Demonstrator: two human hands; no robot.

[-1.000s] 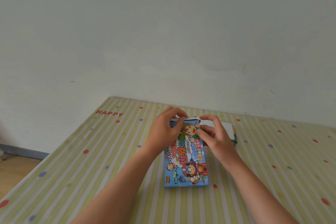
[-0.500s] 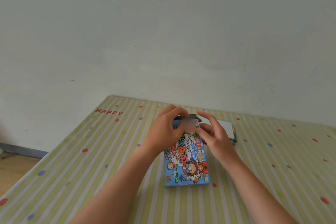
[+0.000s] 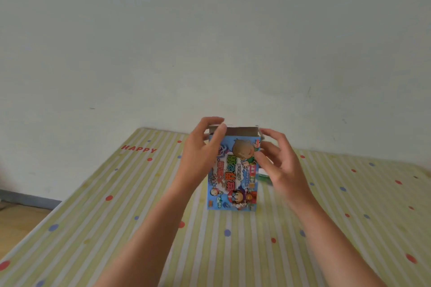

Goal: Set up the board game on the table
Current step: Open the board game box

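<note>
A blue board game box (image 3: 233,177) with cartoon figures on its cover stands tilted up on its near edge on the striped table (image 3: 140,228). Its grey inner rim shows at the top. My left hand (image 3: 203,154) grips the box's upper left corner, thumb on the cover and fingers behind. My right hand (image 3: 277,161) holds the upper right edge with curled fingers. A white and green piece (image 3: 263,173) peeks out behind my right hand, mostly hidden.
The table has a yellow striped cloth with coloured dots and the word HAPPY (image 3: 138,148) at the far left. A pale wall (image 3: 210,42) rises right behind the table. Wooden floor (image 3: 14,223) shows at the left.
The box lay flat on the table a second ago. Both hands have lifted its far end, so it now stands nearly upright on its near edge.
</note>
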